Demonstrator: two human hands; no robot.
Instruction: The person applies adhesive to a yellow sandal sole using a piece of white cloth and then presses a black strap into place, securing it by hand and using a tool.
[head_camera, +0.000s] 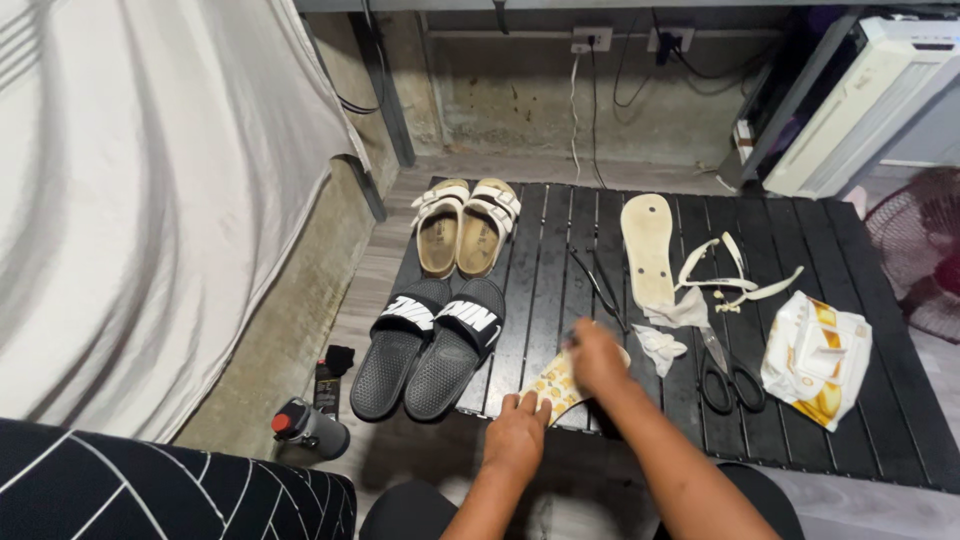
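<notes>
My left hand (517, 435) presses down on the near end of a cream sandal sole with a yellow pattern (556, 385), fingers spread flat on it. Over the sole's far end my right hand (598, 357) is blurred, fingers curled; what it holds cannot be told. Both hands are at the front edge of a black slatted mat (850, 420). Just right of my right hand lie crumpled white wipes (661, 347). A plain cream sole (647, 250) lies further back, with loose cream straps (730, 280) beside it.
Black scissors (729, 376) and a white-and-yellow wipe pack (817, 357) lie at right. Black slides (430, 345) and tan buckled sandals (468, 225) sit at left. Thin black pliers (597, 280) are mid-mat. A small bottle (308, 425) stands on the floor. White cloth (150, 200) hangs left.
</notes>
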